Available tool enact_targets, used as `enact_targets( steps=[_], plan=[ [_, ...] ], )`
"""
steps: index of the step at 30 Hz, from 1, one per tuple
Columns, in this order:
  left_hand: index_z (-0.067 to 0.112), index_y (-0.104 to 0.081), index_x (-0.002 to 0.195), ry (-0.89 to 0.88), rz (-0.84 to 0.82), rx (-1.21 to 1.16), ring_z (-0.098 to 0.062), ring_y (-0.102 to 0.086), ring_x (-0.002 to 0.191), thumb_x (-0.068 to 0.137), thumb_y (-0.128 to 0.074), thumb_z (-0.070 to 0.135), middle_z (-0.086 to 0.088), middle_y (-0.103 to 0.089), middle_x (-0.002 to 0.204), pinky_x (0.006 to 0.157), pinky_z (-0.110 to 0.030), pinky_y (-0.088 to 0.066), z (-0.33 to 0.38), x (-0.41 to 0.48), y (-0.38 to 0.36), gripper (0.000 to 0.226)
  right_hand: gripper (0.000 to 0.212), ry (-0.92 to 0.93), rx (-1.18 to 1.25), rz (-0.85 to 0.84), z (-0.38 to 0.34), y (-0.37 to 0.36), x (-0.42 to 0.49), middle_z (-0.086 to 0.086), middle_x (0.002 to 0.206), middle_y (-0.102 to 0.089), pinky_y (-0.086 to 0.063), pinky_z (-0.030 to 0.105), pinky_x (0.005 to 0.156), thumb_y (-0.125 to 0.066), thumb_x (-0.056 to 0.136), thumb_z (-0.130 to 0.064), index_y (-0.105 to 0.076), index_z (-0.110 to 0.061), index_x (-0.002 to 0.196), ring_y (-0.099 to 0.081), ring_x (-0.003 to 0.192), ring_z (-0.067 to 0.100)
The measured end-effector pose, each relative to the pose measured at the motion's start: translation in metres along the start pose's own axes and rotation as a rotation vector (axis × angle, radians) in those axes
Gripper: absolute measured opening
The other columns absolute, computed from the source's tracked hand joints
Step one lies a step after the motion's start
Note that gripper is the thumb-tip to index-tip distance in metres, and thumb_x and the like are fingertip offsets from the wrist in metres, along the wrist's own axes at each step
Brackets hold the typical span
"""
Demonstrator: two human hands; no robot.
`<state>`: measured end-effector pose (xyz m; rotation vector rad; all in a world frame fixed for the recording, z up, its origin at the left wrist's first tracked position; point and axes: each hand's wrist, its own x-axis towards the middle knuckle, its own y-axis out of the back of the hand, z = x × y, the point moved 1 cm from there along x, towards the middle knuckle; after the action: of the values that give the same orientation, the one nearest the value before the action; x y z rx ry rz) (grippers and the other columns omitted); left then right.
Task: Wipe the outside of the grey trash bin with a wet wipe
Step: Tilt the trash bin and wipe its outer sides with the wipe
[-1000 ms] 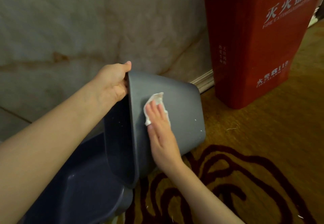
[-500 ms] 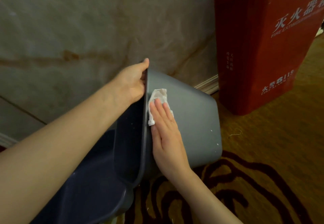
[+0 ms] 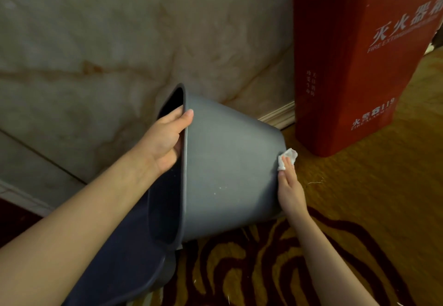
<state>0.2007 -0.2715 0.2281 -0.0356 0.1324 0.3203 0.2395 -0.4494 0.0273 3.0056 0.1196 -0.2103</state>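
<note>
The grey trash bin point(image 3: 227, 169) is tilted on its side, its mouth facing left and its base toward the right. My left hand point(image 3: 165, 138) grips the bin's rim, fingers inside and thumb on the outer wall. My right hand point(image 3: 291, 185) lies flat against the bin's base edge at the right, pressing a crumpled white wet wipe point(image 3: 288, 158) there under the fingertips. Small pale specks dot the bin's outer wall.
A second dark blue-grey bin point(image 3: 124, 265) lies beneath at lower left. A tall red fire extinguisher box point(image 3: 354, 66) stands at the right against the marble wall point(image 3: 119, 42). Patterned gold and dark red carpet point(image 3: 359, 209) covers the floor.
My right hand slid the wipe from near the rim across the outer wall to the bin's base edge. The left hand shifted its grip on the rim as the bin turned.
</note>
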Motion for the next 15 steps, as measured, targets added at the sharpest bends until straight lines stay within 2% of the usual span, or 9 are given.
enact_targets(
  steps=[3, 5, 7, 9, 11, 13, 15],
  plan=[
    [0.024, -0.065, 0.1, 0.002, 0.019, 0.035, -0.002, -0.072, 0.071, 0.095, -0.045, 0.017, 0.008, -0.074, 0.087, 0.061, -0.02, -0.058, -0.001, 0.005, -0.006, 0.023, 0.044, -0.126, 0.061, 0.022, 0.002, 0.007, 0.002, -0.001, 0.156, -0.019, -0.013, 0.039, 0.116, -0.026, 0.101, -0.033, -0.022, -0.031, 0.144, -0.017, 0.143, 0.023],
    [0.025, -0.063, 0.1, -0.005, 0.06, 0.052, 0.0, -0.071, 0.067, 0.096, -0.043, 0.017, 0.007, -0.07, 0.088, 0.058, -0.019, -0.057, 0.0, 0.009, -0.01, 0.022, 0.044, -0.114, 0.065, 0.02, -0.004, 0.006, -0.004, -0.001, 0.156, -0.017, -0.011, 0.038, 0.115, -0.027, 0.101, -0.033, -0.023, -0.031, 0.144, -0.016, 0.143, 0.023],
    [0.025, -0.06, 0.106, 0.014, 0.095, 0.052, -0.002, -0.068, 0.071, 0.096, -0.042, 0.018, 0.007, -0.068, 0.09, 0.056, -0.019, -0.056, 0.001, 0.013, -0.014, 0.021, 0.043, -0.024, 0.063, -0.006, -0.018, -0.002, -0.019, 0.001, 0.156, -0.018, -0.009, 0.032, 0.115, -0.031, 0.101, -0.027, -0.028, -0.026, 0.144, -0.014, 0.143, 0.018],
    [0.021, -0.057, 0.119, 0.031, 0.11, 0.03, -0.006, -0.064, 0.079, 0.097, -0.041, 0.018, 0.005, -0.066, 0.096, 0.057, -0.019, -0.055, 0.001, 0.018, -0.018, 0.028, 0.043, 0.156, 0.068, -0.092, -0.038, -0.017, -0.041, -0.001, 0.156, -0.015, -0.002, 0.027, 0.116, -0.033, 0.1, -0.019, -0.029, -0.021, 0.143, -0.008, 0.142, 0.007],
    [0.015, -0.052, 0.13, 0.034, 0.128, 0.019, -0.007, -0.062, 0.08, 0.098, -0.039, 0.016, 0.001, -0.063, 0.105, 0.061, -0.02, -0.053, 0.002, 0.022, -0.021, 0.035, 0.044, 0.326, 0.072, -0.201, -0.058, -0.035, -0.067, -0.019, 0.153, -0.013, 0.003, 0.024, 0.117, -0.032, 0.1, -0.019, -0.027, -0.028, 0.143, 0.0, 0.139, -0.007],
    [0.013, -0.05, 0.132, 0.03, 0.144, 0.033, -0.007, -0.061, 0.079, 0.098, -0.039, 0.015, -0.002, -0.061, 0.108, 0.065, -0.021, -0.052, 0.003, 0.025, -0.024, 0.037, 0.044, 0.445, 0.063, -0.295, -0.076, -0.049, -0.092, -0.042, 0.142, -0.006, 0.006, 0.017, 0.114, -0.029, 0.1, -0.025, -0.02, -0.043, 0.139, 0.005, 0.135, -0.017],
    [0.011, -0.05, 0.133, 0.031, 0.155, 0.065, -0.013, -0.063, 0.092, 0.097, -0.04, 0.016, -0.004, -0.062, 0.117, 0.08, -0.028, -0.053, 0.004, 0.027, -0.024, 0.037, 0.045, 0.527, 0.057, -0.352, -0.089, -0.06, -0.111, -0.048, 0.138, 0.0, 0.009, 0.01, 0.111, -0.027, 0.098, -0.03, -0.012, -0.051, 0.135, 0.008, 0.135, -0.017]
  ],
)
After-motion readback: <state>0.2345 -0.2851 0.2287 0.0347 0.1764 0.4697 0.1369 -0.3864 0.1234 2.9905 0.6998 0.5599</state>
